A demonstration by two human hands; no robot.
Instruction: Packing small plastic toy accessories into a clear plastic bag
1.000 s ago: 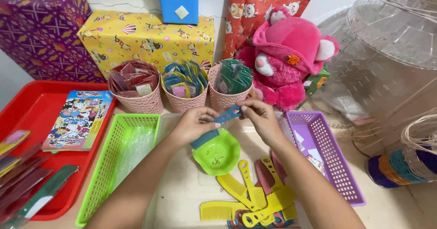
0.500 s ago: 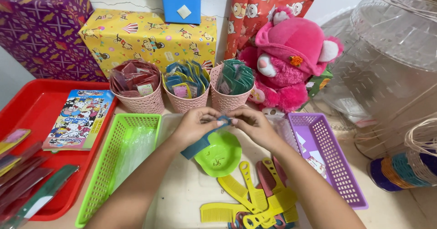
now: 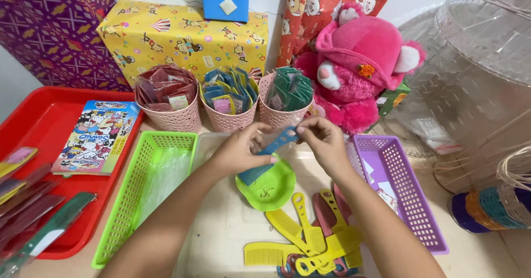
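Observation:
Both hands hold a blue comb (image 3: 272,154) over the white tabletop. My left hand (image 3: 239,151) grips its lower middle part, and my right hand (image 3: 322,141) pinches its upper end. Under the comb lies a green apple-shaped plastic piece (image 3: 269,187). Nearer to me sits a pile of yellow and pink combs (image 3: 310,239).
A green basket (image 3: 148,192) stands to the left, a purple basket (image 3: 397,187) to the right. Three pink cups (image 3: 229,106) of packets line the back, beside a pink plush bear (image 3: 359,68). A red tray (image 3: 38,162) with a booklet sits far left. Gift boxes stand behind.
The hands and the blue comb have stayed over the green piece; my right hand slid along the comb's upper end, and the comb tilted slightly.

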